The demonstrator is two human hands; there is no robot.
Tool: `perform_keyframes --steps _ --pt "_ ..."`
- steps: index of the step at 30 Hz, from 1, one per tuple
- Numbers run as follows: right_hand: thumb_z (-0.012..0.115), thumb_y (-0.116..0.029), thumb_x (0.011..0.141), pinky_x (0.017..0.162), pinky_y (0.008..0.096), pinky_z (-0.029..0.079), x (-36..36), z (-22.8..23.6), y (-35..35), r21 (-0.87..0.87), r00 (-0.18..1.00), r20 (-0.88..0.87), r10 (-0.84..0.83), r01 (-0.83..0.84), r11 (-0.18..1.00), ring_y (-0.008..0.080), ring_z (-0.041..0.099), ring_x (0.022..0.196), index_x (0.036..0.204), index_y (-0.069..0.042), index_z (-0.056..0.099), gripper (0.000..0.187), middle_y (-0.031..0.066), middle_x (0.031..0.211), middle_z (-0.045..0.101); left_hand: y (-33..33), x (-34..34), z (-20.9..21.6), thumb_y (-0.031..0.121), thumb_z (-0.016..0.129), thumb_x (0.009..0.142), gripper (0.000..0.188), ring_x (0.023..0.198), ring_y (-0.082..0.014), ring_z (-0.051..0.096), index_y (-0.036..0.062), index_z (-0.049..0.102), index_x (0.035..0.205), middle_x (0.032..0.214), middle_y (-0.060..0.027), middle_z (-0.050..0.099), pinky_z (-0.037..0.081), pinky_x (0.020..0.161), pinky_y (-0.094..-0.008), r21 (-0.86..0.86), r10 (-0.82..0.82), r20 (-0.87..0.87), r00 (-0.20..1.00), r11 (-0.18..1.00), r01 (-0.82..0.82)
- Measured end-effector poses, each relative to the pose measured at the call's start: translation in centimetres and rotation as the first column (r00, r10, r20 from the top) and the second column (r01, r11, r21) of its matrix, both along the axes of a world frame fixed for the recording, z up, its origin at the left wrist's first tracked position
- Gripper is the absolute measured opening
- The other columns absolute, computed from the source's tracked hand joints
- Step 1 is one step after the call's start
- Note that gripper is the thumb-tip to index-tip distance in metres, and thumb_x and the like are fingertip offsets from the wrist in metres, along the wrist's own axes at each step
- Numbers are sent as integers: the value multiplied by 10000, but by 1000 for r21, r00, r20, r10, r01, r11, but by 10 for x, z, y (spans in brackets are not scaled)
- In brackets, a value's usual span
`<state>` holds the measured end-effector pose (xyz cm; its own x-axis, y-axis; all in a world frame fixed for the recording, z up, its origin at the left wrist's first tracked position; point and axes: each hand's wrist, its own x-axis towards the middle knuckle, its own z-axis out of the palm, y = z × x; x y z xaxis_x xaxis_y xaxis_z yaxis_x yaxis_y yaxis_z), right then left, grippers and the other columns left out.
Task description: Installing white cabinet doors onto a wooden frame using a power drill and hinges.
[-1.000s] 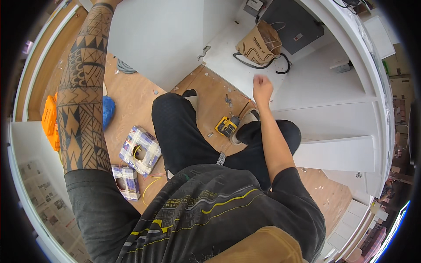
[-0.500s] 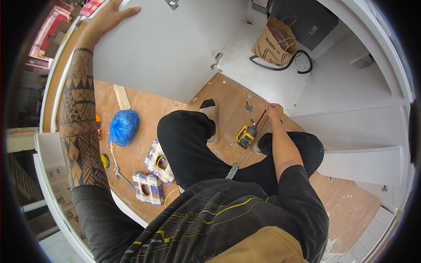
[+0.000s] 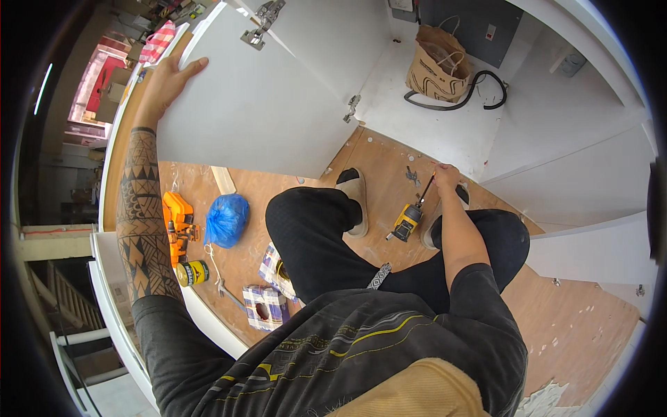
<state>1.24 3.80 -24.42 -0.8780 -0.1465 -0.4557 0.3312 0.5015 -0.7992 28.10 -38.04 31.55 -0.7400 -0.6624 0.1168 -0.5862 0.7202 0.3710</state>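
Note:
My left hand [image 3: 169,85] grips the far left edge of a white cabinet door [image 3: 240,115], its thumb on the flat face and its other fingers round the edge, partly hidden. A metal hinge [image 3: 262,24] sits on the door's upper part, another hinge [image 3: 352,109] near its right edge. Between my feet, low over the floor, my right hand [image 3: 447,176] is closed on a thin dark shaft [image 3: 425,192]. That shaft runs down to a yellow-and-black power drill [image 3: 408,221]; whether the two are joined, I cannot tell. Small metal pieces [image 3: 413,175] lie beside it.
A blue plastic bag [image 3: 227,220], orange tools [image 3: 178,221], a yellow-and-black tin [image 3: 192,272] and checked boxes [image 3: 265,307] lie on the left. Inside the white cabinet are a brown paper bag [image 3: 435,73] and a black hose [image 3: 455,105]. A white panel [image 3: 590,243] stands right of my knee.
The view has shifted, so most of the scene appears farther right and lower, and more of the orange tools and tin shows. Both hands keep their holds.

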Motion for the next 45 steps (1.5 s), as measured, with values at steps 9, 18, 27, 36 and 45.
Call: perform_keyframes --steps 9,18,27,36,45 --pt "762 -139 858 522 330 619 -15 -23 -10 12 997 69 -25 25 1000 188 699 616 953 -6 712 171 116 799 723 4 13 -13 327 741 955 446 756 -166 729 -53 672 1177 943 -127 758 576 669 -306 73 69 -100 993 995 -62" --pt "644 -105 934 460 266 484 -27 -86 -13 34 992 40 124 -125 992 143 633 562 938 -9 698 111 77 736 675 17 -5 -12 356 739 947 455 730 -176 730 -57 695 1133 902 -137 764 571 665 -325 11 92 -74 993 996 -92" --pt "631 -285 853 597 289 520 -19 -79 -7 -47 995 67 68 -65 997 156 662 537 688 -106 745 269 28 605 691 16 -23 -9 442 743 912 532 701 -226 739 -59 715 1091 852 -169 761 568 682 -360 -104 109 15 994 989 -107" --pt "647 -105 922 490 299 513 -5 -28 -12 -109 977 194 93 -73 991 185 658 608 995 -3 698 136 87 775 688 20 -22 -9 472 738 903 558 732 -249 745 -53 719 1092 852 -172 760 571 714 -384 -202 131 16 991 971 -126" --pt "675 -102 897 497 303 528 0 -15 -12 -235 972 236 -20 78 969 187 659 603 868 -24 658 84 99 760 681 36 -31 -6 379 754 918 503 778 -216 750 -56 700 1165 945 -161 773 583 726 -356 -155 181 49 982 973 -171"
